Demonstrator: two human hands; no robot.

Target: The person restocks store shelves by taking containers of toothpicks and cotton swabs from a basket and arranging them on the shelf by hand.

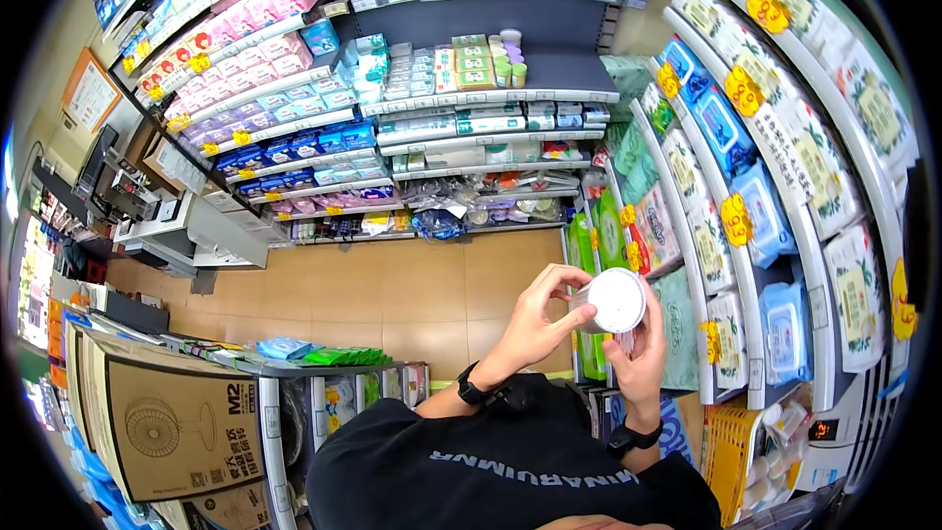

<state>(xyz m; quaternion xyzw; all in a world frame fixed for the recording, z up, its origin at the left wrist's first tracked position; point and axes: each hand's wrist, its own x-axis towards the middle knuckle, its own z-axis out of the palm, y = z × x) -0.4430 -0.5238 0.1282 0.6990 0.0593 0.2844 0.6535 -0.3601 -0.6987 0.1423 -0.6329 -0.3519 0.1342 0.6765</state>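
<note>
A small round tub (617, 302) with a white top and a pale, see-through-looking side is held up in front of my chest. My left hand (538, 322) grips it from the left, its thumb against the side and its fingers curled over the far edge. From the right and below, my right hand (640, 361) is wrapped around the same tub, with part of its fingers hidden behind it. Dark bands circle both wrists. What the tub contains cannot be made out.
Stocked shelves (491, 96) stand ahead, with wet-wipe and tissue packs (721, 128) on racks close at right. A yellow basket (731, 451) with round containers sits low at right. At lower left is a fan carton (177, 422). Tiled floor (392, 294) lies between.
</note>
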